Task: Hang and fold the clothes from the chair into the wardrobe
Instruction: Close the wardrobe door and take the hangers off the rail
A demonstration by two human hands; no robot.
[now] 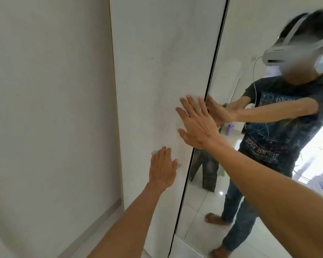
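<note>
Flat, both grips released: left hand [162,164] and right hand [196,123] press wardrobe door [157,62].

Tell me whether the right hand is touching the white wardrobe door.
Touching. The head view shows the right hand spread flat, fingers pressed against the white wardrobe door beside the mirror.

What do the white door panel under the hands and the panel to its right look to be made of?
The white door panel looks like laminated board with a matt finish: flat, dull, faint smudges, no glare. The mirror panel is glass with a dark edge strip; it reflects the person and the floor tiles. Left hand and right hand lie flat and open on the white panel. The small handle by the left hand looks metallic, uncertain.
</note>
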